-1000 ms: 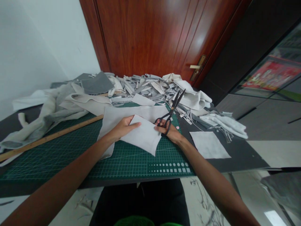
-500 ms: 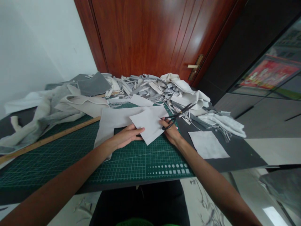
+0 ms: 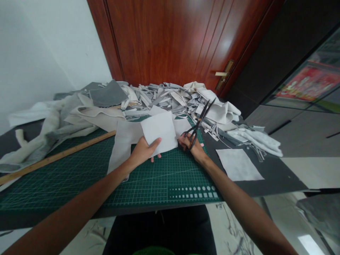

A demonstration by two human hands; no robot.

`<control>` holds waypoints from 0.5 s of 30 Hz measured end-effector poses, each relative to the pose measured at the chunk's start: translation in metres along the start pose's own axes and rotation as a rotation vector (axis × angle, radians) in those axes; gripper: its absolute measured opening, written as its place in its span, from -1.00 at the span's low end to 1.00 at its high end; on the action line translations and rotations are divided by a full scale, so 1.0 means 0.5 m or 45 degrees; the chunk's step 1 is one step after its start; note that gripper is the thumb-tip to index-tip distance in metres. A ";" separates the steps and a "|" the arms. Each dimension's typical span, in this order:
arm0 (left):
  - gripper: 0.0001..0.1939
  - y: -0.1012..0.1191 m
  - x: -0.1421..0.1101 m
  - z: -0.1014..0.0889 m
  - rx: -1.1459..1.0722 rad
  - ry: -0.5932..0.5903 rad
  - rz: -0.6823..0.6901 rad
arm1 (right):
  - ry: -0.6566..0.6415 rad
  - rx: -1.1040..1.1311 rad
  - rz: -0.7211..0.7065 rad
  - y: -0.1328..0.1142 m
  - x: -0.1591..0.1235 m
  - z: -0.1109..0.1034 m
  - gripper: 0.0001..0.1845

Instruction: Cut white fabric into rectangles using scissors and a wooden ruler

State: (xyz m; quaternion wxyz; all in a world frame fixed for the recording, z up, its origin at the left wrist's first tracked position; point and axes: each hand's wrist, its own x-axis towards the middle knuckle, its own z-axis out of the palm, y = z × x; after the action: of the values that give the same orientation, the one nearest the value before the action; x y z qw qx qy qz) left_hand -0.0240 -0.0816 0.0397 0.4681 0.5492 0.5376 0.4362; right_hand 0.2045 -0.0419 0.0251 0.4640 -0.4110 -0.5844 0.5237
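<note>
My left hand [image 3: 143, 152] pinches a white fabric piece [image 3: 158, 132] at its lower edge, thumb on top and fingertips beneath. My right hand [image 3: 190, 144] grips black tailor's scissors [image 3: 199, 120] by the looped handles, blades pointing up and away, their tips beside the pile of scraps [image 3: 164, 99]. The blades stand just right of the white piece, not visibly cutting it. Under the white piece lies a larger pale grey fabric sheet [image 3: 123, 141], on a green cutting mat [image 3: 148, 180].
A wooden ruler [image 3: 58, 157] lies across the mat's left side. Bunched pale cloth [image 3: 53, 127] lies at the left. A white fabric square [image 3: 239, 164] rests on the dark tabletop [image 3: 276, 177] at right. A wooden door [image 3: 170, 39] stands behind the table.
The white piece has turned and shifted up and to the left, away from my left palm. The scissors have swung from pointing right to pointing upward, with the blades open wider.
</note>
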 end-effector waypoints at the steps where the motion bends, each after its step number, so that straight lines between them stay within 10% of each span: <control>1: -0.53 0.007 0.001 -0.005 0.038 0.093 0.045 | -0.047 -0.007 0.019 -0.002 0.001 -0.010 -0.51; 15: -0.64 0.014 0.042 -0.076 -0.202 0.692 0.343 | -0.379 -0.577 -0.105 -0.018 -0.010 -0.023 -0.55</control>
State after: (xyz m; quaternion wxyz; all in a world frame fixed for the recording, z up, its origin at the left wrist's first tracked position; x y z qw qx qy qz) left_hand -0.0591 -0.0588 0.0529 0.2866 0.4406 0.5298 0.6656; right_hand 0.2169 -0.0453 0.0337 0.2902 -0.3987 -0.7646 0.4149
